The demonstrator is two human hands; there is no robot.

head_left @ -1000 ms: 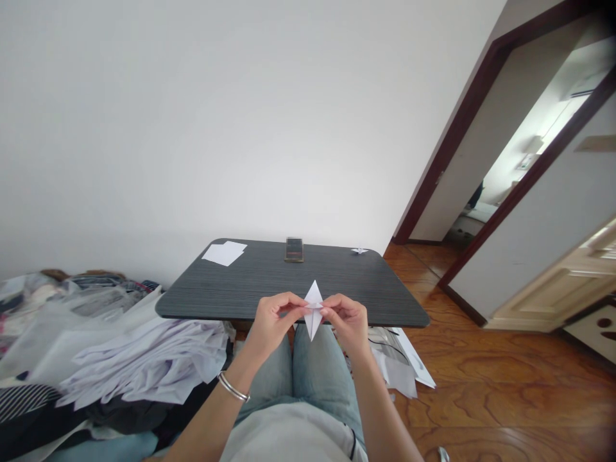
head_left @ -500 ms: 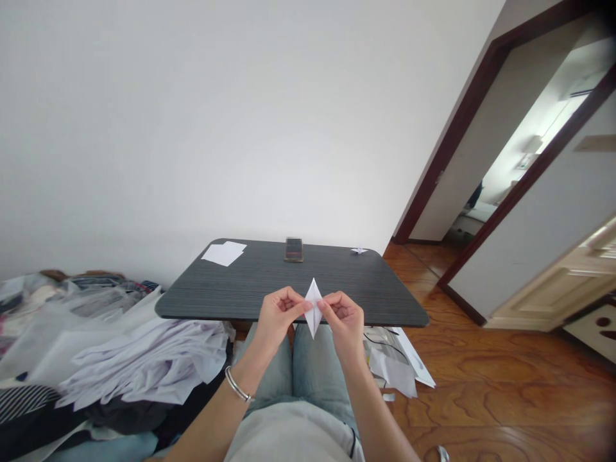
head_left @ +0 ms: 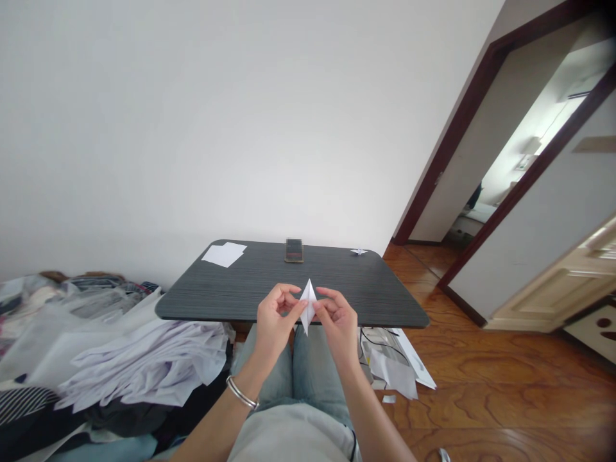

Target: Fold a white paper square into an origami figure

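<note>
A small white piece of folded paper (head_left: 308, 307), shaped like a narrow diamond, is held point-up over the near edge of the dark table (head_left: 231, 289). My left hand (head_left: 278, 314) grips its left side, the thumb lying on the front face. On the other side my right hand (head_left: 337, 316) pinches the paper with the thumb, its index finger lifted off and bent. The fingers behind the paper are partly hidden.
White paper sheets (head_left: 224, 254) lie at the table's far left. A phone-like dark device (head_left: 294, 250) stands at the back middle, a small folded paper figure (head_left: 359, 251) at the far right. Piled clothes (head_left: 144, 366) are left of the table; papers (head_left: 397, 372) lie on the floor at right.
Both hands and the folded paper have shifted slightly left. The diamond looks narrower and turned a little, and the index fingers have lifted away from it.
</note>
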